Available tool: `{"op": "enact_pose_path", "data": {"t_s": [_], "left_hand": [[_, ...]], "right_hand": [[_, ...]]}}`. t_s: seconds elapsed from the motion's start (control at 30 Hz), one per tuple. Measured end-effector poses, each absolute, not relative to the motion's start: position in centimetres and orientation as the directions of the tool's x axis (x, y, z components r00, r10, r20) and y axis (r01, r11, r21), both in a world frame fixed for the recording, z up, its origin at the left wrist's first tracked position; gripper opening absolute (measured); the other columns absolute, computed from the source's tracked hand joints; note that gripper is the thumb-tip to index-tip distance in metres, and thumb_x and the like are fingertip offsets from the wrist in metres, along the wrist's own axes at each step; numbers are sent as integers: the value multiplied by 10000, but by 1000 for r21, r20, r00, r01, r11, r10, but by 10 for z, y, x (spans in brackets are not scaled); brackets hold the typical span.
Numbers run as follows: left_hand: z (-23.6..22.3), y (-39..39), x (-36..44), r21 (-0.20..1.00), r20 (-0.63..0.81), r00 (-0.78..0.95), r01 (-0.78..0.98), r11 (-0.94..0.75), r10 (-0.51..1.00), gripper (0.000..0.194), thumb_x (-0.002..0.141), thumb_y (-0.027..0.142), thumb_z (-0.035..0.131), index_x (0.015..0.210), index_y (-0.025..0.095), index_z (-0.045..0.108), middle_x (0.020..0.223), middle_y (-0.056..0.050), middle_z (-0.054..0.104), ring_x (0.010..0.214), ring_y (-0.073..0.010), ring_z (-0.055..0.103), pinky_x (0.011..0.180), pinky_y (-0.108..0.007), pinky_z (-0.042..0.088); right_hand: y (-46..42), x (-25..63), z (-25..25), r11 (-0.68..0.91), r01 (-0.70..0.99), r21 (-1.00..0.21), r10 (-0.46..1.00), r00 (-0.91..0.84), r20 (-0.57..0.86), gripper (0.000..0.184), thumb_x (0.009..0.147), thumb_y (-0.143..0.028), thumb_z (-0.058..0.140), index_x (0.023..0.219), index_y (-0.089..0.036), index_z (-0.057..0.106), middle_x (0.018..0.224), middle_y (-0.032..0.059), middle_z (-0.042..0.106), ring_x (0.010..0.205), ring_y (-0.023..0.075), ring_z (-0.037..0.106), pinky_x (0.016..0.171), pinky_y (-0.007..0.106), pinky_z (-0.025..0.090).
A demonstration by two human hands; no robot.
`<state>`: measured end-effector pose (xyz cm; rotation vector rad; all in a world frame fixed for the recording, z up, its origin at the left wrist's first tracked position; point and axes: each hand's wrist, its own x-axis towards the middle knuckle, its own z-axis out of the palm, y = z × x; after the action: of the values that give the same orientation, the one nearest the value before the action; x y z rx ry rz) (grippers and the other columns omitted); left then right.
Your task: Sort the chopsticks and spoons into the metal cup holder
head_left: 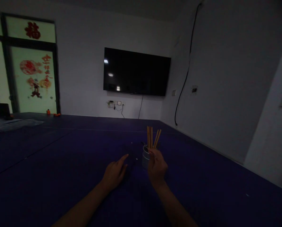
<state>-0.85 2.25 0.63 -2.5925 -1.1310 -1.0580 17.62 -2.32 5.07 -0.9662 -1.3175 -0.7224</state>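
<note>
My right hand (157, 165) is closed, its fingertips pinched at the lower part of several thin wooden chopsticks (150, 137) that point upward and fan slightly apart. Whether all of them are in my fingers or some stand in the cup cannot be told, as the hand covers their lower ends. Just behind and left of that hand stands a grey cylindrical cup (145, 156), partly hidden by it. To the left of the cup, my left hand (114, 172) hovers low near the surface, index finger stretched out and thumb apart, holding nothing.
The dark blue surface (67, 164) spreads toward a wall with a television (136, 72). Small white scraps lie near the cup. At the far left are a plastic sheet (18, 124) and small orange objects (57, 115). A black cable (186, 75) hangs down the right wall.
</note>
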Motion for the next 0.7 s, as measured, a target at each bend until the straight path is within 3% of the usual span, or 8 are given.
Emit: {"op": "enact_pose_path", "data": {"t_s": [0.17,0.4,0.53,0.7], "left_hand": [[7,22,-8,170,581,498,699,-695,644,429,911,306,277,1319,194,348,756,-24,661,666,-148,617,682,-263,452],[9,19,-9,169,541,497,726,-667,678,418,912,317,272,1296,205,391,711,-18,657,667,-151,618,699,-262,448],[8,18,-8,157,554,503,720,-676,664,411,913,321,263,1276,207,417,689,-17,654,669,-153,620,703,-263,450],[6,21,-8,149,539,534,701,-697,652,395,913,318,267,1249,213,446,731,-28,670,687,-155,626,690,-258,453]], "right_hand": [[-21,194,58,248,907,-340,96,326,940,391,948,-376,285,822,-167,590,797,62,619,716,147,589,599,233,403],[-14,197,53,32,900,-435,321,403,857,519,939,-484,188,787,-174,576,750,55,617,653,163,555,535,247,310],[-13,196,53,-117,886,-449,472,448,760,479,946,-444,216,865,-174,603,730,51,634,598,153,544,513,249,256],[-12,195,56,-315,868,-384,620,495,609,405,944,-407,275,922,-191,617,664,48,623,559,151,550,497,249,229]]}}
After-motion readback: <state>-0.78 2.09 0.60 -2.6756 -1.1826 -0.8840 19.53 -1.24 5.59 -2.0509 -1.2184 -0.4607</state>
